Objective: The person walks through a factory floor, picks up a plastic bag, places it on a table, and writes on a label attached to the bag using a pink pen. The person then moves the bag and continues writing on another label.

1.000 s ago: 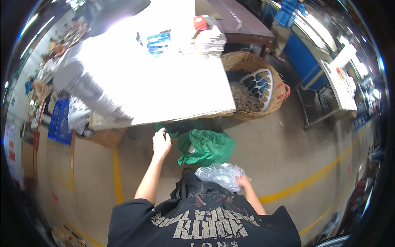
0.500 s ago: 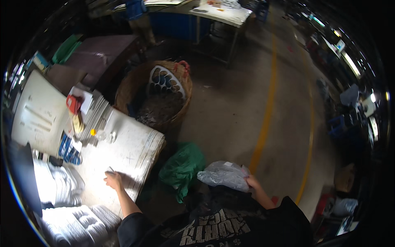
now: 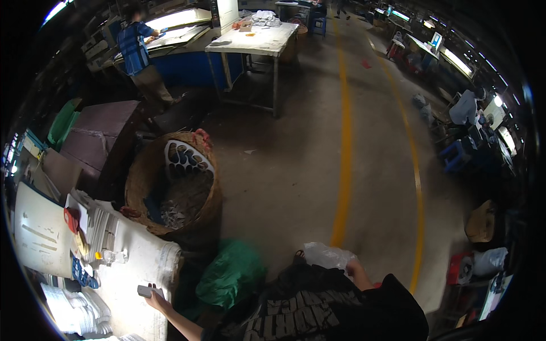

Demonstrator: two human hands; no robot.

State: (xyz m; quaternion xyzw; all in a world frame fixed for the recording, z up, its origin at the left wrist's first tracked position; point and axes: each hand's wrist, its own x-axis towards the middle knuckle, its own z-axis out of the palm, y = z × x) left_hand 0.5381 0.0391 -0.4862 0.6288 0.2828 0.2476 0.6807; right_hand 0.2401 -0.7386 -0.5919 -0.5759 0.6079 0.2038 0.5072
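My left hand (image 3: 157, 299) is closed around a grey oblong block (image 3: 150, 291), just above the near part of the white worktable (image 3: 128, 278). What kind of thing the block is, I cannot make out. On my other side, my right hand (image 3: 355, 268) grips a clear plastic bag (image 3: 328, 255) by its right side, in front of my body; its fingertips are hidden. Left of that bag, a large green plastic bag (image 3: 230, 274) stands beside the table. Stacks of white cut pieces (image 3: 77, 310) lie at the table's left.
A wicker basket (image 3: 213, 199) holding scraps and a white sheet with cut-out holes (image 3: 185, 158) stands beyond the worktable. Farther off are a white table (image 3: 261, 41) and a person in a blue shirt (image 3: 134, 48). Yellow floor lines (image 3: 344, 142) run along the aisle at right.
My view has swung upward and to the right, showing more of the far room. My left hand has turned the grey block, whose broad face now shows. The clear bag sits lower, partly behind my body.
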